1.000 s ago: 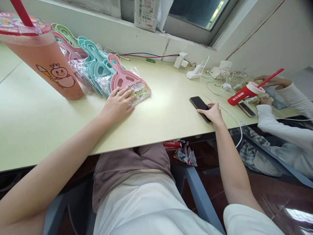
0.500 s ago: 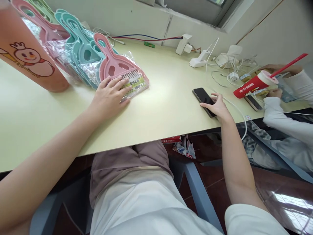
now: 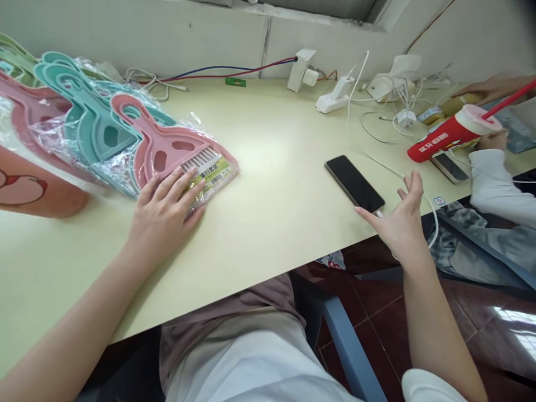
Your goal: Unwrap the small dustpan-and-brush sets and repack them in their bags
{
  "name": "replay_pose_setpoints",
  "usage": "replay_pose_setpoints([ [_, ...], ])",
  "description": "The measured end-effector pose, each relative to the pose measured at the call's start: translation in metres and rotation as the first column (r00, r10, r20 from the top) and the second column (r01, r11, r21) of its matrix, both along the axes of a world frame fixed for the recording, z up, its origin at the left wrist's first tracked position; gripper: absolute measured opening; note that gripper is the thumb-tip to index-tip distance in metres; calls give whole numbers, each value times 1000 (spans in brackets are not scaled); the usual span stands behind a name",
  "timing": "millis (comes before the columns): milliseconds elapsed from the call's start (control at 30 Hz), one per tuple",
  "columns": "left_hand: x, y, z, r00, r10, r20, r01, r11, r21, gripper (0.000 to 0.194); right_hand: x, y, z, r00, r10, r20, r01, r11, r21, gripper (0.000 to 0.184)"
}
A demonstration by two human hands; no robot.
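Observation:
My left hand [image 3: 161,209] lies flat with fingers stretched over the lower edge of a pink dustpan and brush set [image 3: 173,146] in clear wrapping. The set rests at the front of a row of teal dustpans [image 3: 90,125] in similar wrapping. On the right, my right hand [image 3: 400,229] is open, thumb and fingers apart, beside the near end of a black phone [image 3: 355,183]. The phone lies flat on the table, with a white plug at its near end. Whether the thumb touches it, I cannot tell.
An orange cup [image 3: 46,192] stands at the left. White chargers [image 3: 334,96] and tangled cables lie along the wall. To the right, a red cup with a straw [image 3: 448,137] leans near another phone [image 3: 450,167] and a co-worker's sleeve [image 3: 494,178].
My right hand has come off the phone's side and spread open towards its near end. My left hand stays on the pink dustpan set. The view has shifted.

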State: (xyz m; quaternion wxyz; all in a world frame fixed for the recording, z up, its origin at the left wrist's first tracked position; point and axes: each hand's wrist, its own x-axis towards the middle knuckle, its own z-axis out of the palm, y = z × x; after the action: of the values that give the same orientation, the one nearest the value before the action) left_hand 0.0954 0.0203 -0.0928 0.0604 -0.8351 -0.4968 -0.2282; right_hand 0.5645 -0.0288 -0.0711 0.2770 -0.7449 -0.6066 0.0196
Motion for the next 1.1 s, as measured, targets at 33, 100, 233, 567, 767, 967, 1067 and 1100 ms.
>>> replay_pose_setpoints([
  [33, 0, 0, 0, 1000, -6, -5, 6, 1000, 15, 57, -1, -5, -1, 1000, -9, -4, 9, 1000, -5, 120],
  [100, 0, 0, 1, 999, -10, -40, 11, 999, 44, 59, -3, -11, -4, 999, -29, -14, 29, 999, -17, 117],
  [233, 2, -1, 5, 993, 29, -117, -21, 997, 67, 50, -12, -14, -8, 998, -57, 33, 59, 996, -60, 111],
  [567, 3, -3, 4, 995, 45, -87, -43, 999, 21, 69, -3, 46, 12, 989, -64, 136, 99, 956, -276, 107],
  [767, -1, -2, 2, 995, 21, -99, -17, 999, 40, 79, -4, 80, 2, 992, -52, 111, 81, 959, -272, 101],
  [967, -2, -1, 2, 994, 4, -111, 0, 999, 39, 85, -3, 79, -7, 996, -88, 32, 93, 975, -201, 98],
  [1067, -1, -2, 3, 994, 25, -110, -23, 1000, 16, 85, -4, 77, -6, 996, -87, 20, 89, 980, -178, 97],
  [1100, -1, -3, 3, 994, 28, -110, -26, 1000, 14, 85, -5, 77, -5, 995, -97, 30, 101, 978, -182, 94],
])
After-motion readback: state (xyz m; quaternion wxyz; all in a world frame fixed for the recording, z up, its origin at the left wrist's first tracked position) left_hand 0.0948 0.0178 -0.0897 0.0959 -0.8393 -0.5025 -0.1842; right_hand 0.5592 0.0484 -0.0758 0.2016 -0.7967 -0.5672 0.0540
